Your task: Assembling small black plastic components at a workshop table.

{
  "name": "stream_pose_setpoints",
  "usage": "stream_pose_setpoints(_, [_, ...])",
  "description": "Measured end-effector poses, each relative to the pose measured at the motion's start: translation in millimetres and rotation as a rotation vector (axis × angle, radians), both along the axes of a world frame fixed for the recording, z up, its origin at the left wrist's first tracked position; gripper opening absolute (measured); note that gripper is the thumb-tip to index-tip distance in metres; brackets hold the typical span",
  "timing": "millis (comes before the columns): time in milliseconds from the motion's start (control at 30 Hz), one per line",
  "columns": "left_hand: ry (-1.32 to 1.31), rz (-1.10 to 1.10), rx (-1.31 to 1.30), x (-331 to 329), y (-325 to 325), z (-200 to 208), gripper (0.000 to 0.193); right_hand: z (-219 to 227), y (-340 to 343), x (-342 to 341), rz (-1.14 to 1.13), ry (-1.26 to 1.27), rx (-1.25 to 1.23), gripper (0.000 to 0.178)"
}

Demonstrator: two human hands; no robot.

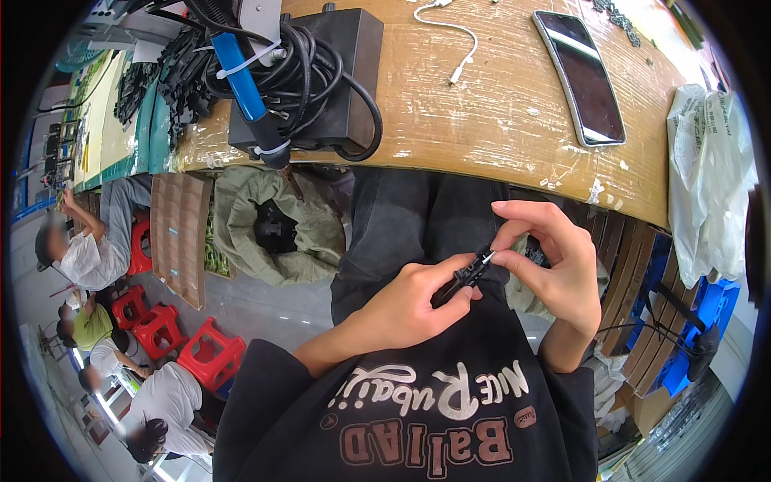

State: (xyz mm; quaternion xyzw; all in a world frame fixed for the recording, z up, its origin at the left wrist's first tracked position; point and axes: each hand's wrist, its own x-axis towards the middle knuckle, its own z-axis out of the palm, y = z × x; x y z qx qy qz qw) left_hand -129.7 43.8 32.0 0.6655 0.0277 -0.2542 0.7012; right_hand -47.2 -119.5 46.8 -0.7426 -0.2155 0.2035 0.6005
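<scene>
Over my lap, just off the table's front edge, my left hand is closed around a small black plastic part. The part is narrow and points up to the right. At its upper end my right hand pinches a tiny pale, shiny piece between thumb and index finger. That piece touches the black part, but it is too small to name. My other right fingers are curled loosely, apart from the part.
A blue-handled soldering iron hangs tip-down beside a black box with coiled cable. On the table lie a phone and a white cable. A plastic bag hangs right; red stools and several people are left.
</scene>
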Motion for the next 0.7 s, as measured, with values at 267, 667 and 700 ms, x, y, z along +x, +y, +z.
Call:
stream_pose_setpoints(267, [0.045,-0.05,-0.04,0.5,4.8,0.7,0.032,-10.7,-2.4,-4.3,-0.009,-0.089,0.108,0.034])
stream_pose_setpoints(667, [0.052,-0.046,0.039,0.6,5.3,3.8,0.036,-6.1,1.0,-3.5,0.035,-0.248,-0.03,0.031])
stream_pose_setpoints(700, [0.022,-0.047,0.068,0.0,5.6,3.7,0.037,-6.1,2.4,-3.5,0.036,-0.248,-0.031,0.031])
